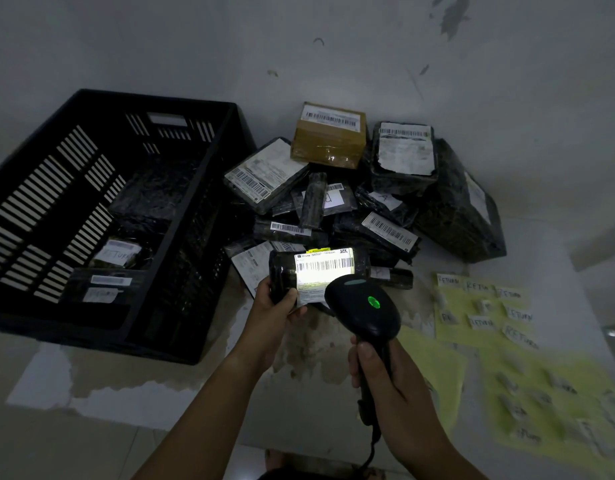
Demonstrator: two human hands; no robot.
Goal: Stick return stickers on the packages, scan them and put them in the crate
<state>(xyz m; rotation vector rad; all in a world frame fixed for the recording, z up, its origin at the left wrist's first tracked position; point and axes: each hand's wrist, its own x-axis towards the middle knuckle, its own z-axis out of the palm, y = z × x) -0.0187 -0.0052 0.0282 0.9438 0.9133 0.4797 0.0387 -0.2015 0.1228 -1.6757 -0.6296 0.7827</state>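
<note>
Just now the left hand [277, 308] grips a black-wrapped package [319, 271] by its lower left end, thumb laid across the front and fingers curled behind. The package rises from that hand toward one o'clock, its white barcode label facing up and brightly lit. At five o'clock of the label, just beside it, is the head of a black scanner [363, 306], with a green light glowing on top. The right hand [380, 370] is clamped round the scanner's handle, directly at six o'clock of the head, and the scanner's cable [373, 445] trails down from the grip.

At nine o'clock of the held package stands the black slotted crate [49, 202], on the floor [91, 427]. Inside it lie a few dark packages, one bearing a white sticker that reads RETURN [118, 255]. At twelve o'clock, behind the held package, a heap of wrapped packages [378, 223] rests against the wall, with a brown taped box [328, 136] at its back. At three to four o'clock lie yellow sheets of RETURN stickers [486, 306], blurred toward the lower corner.
</note>
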